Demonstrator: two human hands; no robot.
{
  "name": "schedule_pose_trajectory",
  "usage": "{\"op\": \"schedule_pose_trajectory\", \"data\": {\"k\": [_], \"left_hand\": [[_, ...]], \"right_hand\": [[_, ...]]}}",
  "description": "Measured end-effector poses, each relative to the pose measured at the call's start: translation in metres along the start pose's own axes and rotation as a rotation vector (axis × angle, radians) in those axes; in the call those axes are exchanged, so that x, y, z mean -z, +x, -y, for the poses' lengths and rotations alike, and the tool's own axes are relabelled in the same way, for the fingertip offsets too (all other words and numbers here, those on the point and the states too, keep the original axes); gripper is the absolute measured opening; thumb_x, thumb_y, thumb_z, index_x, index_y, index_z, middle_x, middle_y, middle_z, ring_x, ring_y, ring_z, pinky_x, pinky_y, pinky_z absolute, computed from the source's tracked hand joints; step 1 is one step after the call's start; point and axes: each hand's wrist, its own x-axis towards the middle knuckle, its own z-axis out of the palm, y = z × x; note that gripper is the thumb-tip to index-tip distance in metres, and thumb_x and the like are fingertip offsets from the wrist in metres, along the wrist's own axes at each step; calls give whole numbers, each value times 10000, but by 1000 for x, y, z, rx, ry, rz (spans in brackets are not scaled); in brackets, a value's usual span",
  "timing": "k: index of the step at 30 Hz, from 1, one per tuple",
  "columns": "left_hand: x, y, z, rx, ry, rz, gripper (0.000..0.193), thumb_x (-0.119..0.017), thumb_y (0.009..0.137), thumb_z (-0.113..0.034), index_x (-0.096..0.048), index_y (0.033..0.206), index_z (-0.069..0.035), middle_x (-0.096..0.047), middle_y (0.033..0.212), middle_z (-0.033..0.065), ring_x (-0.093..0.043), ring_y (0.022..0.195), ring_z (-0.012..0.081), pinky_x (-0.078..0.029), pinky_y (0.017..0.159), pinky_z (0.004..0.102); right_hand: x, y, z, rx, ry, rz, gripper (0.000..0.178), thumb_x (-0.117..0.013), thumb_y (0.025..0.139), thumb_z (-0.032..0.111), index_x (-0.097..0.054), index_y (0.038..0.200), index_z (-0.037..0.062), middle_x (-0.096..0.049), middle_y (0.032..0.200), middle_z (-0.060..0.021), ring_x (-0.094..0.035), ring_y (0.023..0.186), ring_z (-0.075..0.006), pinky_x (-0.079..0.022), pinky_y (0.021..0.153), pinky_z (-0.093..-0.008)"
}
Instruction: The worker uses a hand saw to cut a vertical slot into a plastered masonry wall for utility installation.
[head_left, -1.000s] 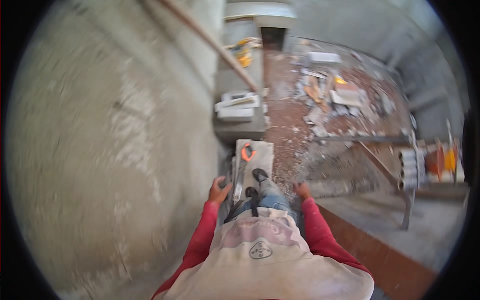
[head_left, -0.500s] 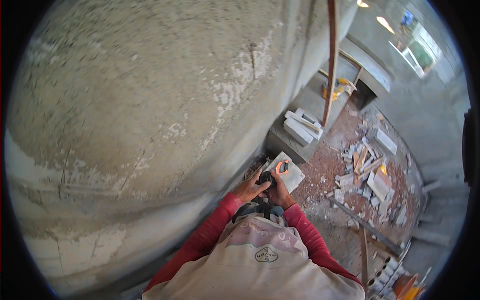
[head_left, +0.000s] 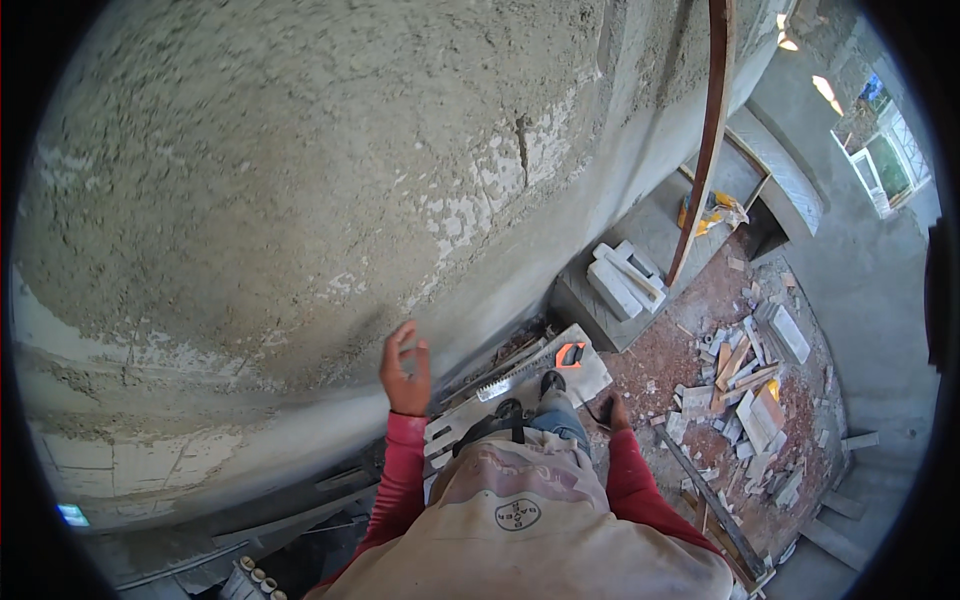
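My left hand (head_left: 405, 372) is raised in front of the rough plastered wall (head_left: 300, 200), open, with its fingers apart and slightly bent. Low at my right side, my right hand (head_left: 618, 414) is closed around a small dark object (head_left: 603, 409), too small and shaded to name. Between the hands, a handsaw with an orange and black handle (head_left: 570, 355) lies on a pale board (head_left: 592, 378). Its toothed blade (head_left: 497, 388) points toward the wall. My dark shoes (head_left: 552, 381) are on the same boards, beside the saw.
Pale blocks (head_left: 625, 280) rest on a grey ledge (head_left: 580, 312) ahead, near an upright wooden post (head_left: 712, 140). To the right, a pile of broken wood and rubble (head_left: 740, 375) covers reddish ground. A long dark bar (head_left: 712, 500) lies at the near right.
My hands, together around a black object before, have separated. The left rose toward the wall; the right moved to my side with a dark object. More of the saw shows, and the view has shifted.
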Motion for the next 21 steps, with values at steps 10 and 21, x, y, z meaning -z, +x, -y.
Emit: {"op": "schedule_pose_trajectory", "data": {"k": [10, 21], "left_hand": [[22, 54, -41, -266, 11, -322, 209, -514, 1031, -103, -602, 1189, 1, -642, 1127, 105, -633, 992, 191, -510, 837, 319], [-57, -78, 87, 393, 361, 1206, 618, -683, 884, -414, -522, 1388, -97, -609, 1318, 213, -585, 1221, 370, -461, 1023, 406]], "right_hand": [[91, 116, -33, 192, -819, -238, 481, -480, 957, 523, -669, 876, 88, -603, 703, -61, -556, 588, -175, -411, 527, -369], [5, -25, 27, 355, -792, 81, 637, -537, 886, 658, -730, 962, 56, -696, 822, -115, -649, 697, -216, -510, 617, -376]]}}
